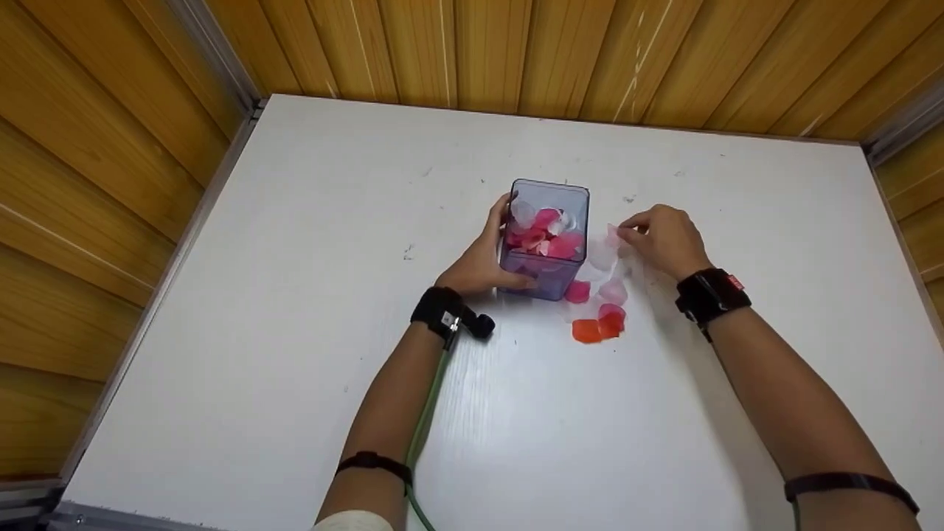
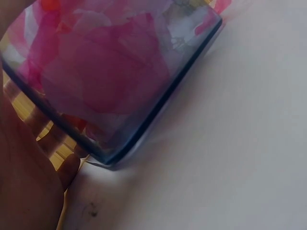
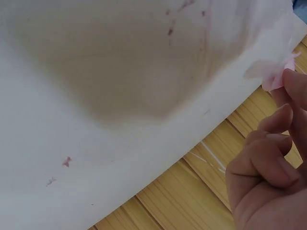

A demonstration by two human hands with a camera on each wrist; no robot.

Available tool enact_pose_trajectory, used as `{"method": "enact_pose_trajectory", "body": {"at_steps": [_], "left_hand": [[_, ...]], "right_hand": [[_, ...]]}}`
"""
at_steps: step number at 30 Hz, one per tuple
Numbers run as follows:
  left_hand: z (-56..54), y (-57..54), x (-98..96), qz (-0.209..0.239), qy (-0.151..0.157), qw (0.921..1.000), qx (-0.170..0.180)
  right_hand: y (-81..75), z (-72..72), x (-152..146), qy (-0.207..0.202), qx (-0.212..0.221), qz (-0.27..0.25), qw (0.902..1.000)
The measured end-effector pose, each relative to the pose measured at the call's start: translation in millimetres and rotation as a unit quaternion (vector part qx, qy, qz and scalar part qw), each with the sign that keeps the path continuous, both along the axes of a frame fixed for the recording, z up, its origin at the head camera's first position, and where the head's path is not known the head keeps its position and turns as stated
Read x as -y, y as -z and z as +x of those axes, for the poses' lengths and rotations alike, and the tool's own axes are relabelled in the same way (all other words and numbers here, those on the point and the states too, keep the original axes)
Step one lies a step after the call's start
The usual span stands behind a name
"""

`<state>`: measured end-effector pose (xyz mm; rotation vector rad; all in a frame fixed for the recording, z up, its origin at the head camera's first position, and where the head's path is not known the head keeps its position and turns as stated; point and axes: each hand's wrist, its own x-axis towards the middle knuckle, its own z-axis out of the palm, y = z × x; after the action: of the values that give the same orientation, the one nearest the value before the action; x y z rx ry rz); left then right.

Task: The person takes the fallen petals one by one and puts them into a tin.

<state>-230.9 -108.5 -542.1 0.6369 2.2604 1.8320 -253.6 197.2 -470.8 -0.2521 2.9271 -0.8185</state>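
A clear bluish plastic container (image 1: 546,276) stands on the white table, part filled with pink, red and white petals (image 1: 546,234). My left hand (image 1: 478,262) grips it from the left, thumb along the near side and fingers around the far side. Through its wall in the left wrist view, a large pink petal (image 2: 110,67) shows. To the right of the container, my right hand (image 1: 667,240) pinches a pale pink petal (image 3: 274,80) between thumb and forefinger. Below that hand lie loose petals: pale ones (image 1: 613,290), a pink one (image 1: 577,292) and orange ones (image 1: 587,331).
The white tabletop (image 1: 295,295) carries small dark scuff marks. Yellow wood-look panels (image 1: 472,51) rise behind it and at both sides. A green cable (image 1: 435,398) runs along the left forearm from the black wrist strap (image 1: 436,310).
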Motion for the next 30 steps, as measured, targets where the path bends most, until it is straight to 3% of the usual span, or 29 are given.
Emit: {"method": "enact_pose_trajectory", "body": {"at_steps": [6, 9, 16, 19, 23, 27, 30], "left_hand": [[-1.8, 1.7, 1.4, 0.000, -0.003, 1.0000, -0.001], [-1.6, 3.1, 1.7, 0.002, -0.003, 1.0000, 0.003], [-3.4, 2.2, 4.1, 0.003, -0.007, 1.0000, -0.002], [-4.2, 2.8, 4.2, 0.006, -0.006, 1.0000, -0.005], [-3.9, 4.8, 0.1, 0.014, 0.003, 0.9999, -0.001], [-3.4, 6.1, -4.3, 0.012, 0.010, 0.9999, -0.001], [-4.0, 4.4, -4.9, 0.007, 0.010, 0.9999, -0.006]], "right_hand": [[-15.8, 5.3, 3.6, -0.010, -0.020, -0.007, 0.9997], [-28.2, 9.6, 11.2, -0.023, -0.052, -0.018, 0.9982], [-63.3, 22.0, 57.7, -0.055, -0.130, -0.090, 0.9859], [-65.4, 21.5, 79.6, -0.079, -0.137, -0.095, 0.9828], [-59.7, 17.6, 99.2, -0.093, -0.120, -0.063, 0.9864], [-54.8, 15.6, 103.8, -0.095, -0.110, -0.021, 0.9892], [-58.5, 16.6, 98.0, -0.085, -0.123, -0.016, 0.9886]]}}
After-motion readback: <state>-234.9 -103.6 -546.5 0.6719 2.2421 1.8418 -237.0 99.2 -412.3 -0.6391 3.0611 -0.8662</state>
